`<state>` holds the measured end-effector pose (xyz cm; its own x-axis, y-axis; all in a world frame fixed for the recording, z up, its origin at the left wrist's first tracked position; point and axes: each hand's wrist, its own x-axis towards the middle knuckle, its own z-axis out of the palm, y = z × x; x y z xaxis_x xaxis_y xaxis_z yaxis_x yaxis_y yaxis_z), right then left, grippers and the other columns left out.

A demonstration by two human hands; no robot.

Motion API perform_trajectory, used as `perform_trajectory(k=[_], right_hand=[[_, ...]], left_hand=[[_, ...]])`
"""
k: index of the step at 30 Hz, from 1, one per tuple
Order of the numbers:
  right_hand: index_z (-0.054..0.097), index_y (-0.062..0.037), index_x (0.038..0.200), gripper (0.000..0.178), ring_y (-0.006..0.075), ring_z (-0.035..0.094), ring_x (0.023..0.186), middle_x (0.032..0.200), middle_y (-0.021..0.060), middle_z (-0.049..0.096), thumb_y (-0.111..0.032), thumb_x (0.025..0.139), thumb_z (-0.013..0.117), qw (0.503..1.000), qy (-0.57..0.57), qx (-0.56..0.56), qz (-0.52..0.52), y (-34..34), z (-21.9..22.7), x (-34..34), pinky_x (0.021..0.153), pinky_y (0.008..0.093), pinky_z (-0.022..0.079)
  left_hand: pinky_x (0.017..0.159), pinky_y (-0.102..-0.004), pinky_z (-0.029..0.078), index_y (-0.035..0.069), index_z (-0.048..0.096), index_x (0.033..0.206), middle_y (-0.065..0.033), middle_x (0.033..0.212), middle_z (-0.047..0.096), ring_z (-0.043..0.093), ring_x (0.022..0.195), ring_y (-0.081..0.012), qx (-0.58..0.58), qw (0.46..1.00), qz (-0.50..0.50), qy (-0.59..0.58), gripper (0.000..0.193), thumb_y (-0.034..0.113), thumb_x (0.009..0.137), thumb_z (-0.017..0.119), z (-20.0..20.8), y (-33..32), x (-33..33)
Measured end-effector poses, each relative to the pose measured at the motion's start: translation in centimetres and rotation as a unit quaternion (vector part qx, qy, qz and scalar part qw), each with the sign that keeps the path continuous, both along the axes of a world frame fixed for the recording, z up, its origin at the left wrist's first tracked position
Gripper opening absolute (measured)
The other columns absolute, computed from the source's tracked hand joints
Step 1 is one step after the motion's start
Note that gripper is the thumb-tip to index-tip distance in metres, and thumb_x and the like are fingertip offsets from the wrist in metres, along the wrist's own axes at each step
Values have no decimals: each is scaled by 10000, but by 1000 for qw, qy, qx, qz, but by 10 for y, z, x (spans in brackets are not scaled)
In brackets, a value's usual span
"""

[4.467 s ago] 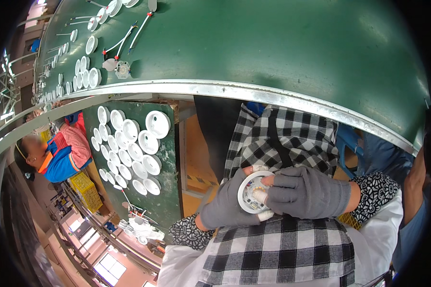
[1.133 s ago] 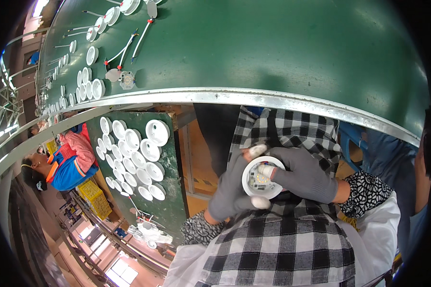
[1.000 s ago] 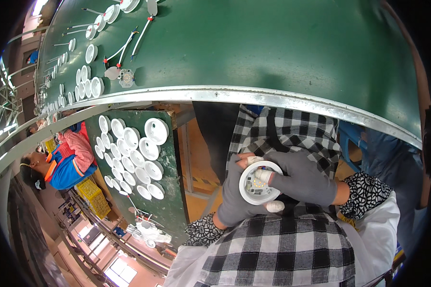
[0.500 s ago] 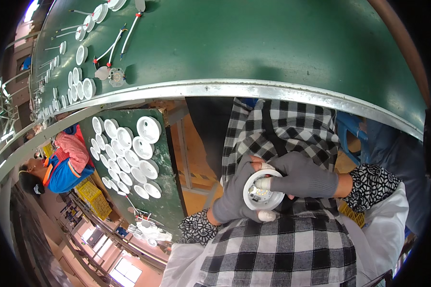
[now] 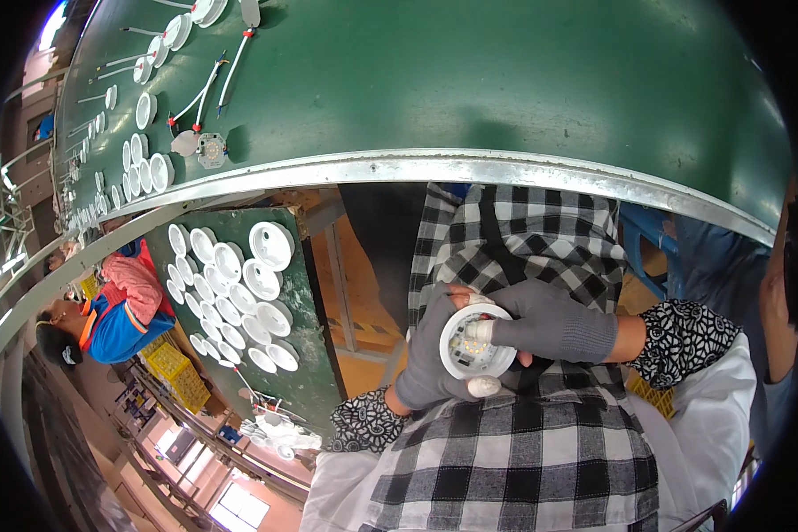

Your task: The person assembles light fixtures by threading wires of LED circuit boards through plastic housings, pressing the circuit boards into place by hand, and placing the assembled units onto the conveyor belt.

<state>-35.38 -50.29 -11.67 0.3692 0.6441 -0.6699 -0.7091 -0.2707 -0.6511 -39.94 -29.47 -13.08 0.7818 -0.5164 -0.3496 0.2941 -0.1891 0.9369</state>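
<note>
In my lap I hold a round white lamp housing [image 5: 496,362] with an LED circuit board [image 5: 467,353] inside it. My left hand [image 5: 430,362], in a grey fingerless glove, wraps around the housing from the left, its thumb at the lower rim. From the right, my right hand [image 5: 554,324] closes on the housing's other side. Its taped thumb presses inside the cup against the board, while its other fingers are mostly hidden underneath. White tape covers several of my fingertips.
A green conveyor belt [image 5: 505,80] with a metal edge [image 5: 399,168] runs across ahead, carrying white housings [image 5: 161,172], wires and a loose LED board [image 5: 211,151]. On a green side table [image 5: 315,328] stand several white cups [image 5: 271,246]. Another person [image 5: 129,306] sits at far left.
My hands and the housing have shifted slightly left and up, with the housing tilted a little. My right thumb stays on the board. Parts on the belt sit slightly further left.
</note>
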Motion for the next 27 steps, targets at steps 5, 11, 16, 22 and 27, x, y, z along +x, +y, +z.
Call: perform_trajectory(k=[5,11,16,22,27], right_hand=[[658,51,999,361,78,594,476,707,99,671,-275,865,581,997,38,6,-62,0,-4,-11,477,216,485],[642,72,987,380,85,594,478,722,109,668,-280,856,588,996,46,-47,-60,7,-5,-5,462,223,480],[602,70,1062,417,78,595,500,716,77,658,-297,865,590,998,17,28,-58,3,-1,-4,524,230,497],[492,74,1209,401,123,644,746,860,84,629,-205,921,502,973,88,174,-123,-4,-2,-8,710,254,519],[459,84,1243,391,170,644,827,860,81,620,-171,954,393,948,116,251,-159,-11,-10,-7,823,297,509]], left_hand=[[934,-384,415,-14,399,1253,-168,1182,421,497,1084,-291,-6,1000,4,12,948,434,554,856,-5,-3,-1],[937,-364,423,4,335,1292,-144,1193,443,510,1090,-233,8,1000,-1,-1,966,339,560,869,-10,-2,1],[953,-335,432,9,349,1306,-112,1186,488,531,1095,-204,-77,978,136,136,967,334,565,880,-5,-5,1],[934,-329,462,12,315,1281,-108,1153,523,564,1071,-192,-85,983,136,94,956,265,563,893,1,-2,9],[756,-355,564,72,255,1189,-154,969,597,662,811,-228,-180,948,118,236,814,100,625,841,10,-8,22]])
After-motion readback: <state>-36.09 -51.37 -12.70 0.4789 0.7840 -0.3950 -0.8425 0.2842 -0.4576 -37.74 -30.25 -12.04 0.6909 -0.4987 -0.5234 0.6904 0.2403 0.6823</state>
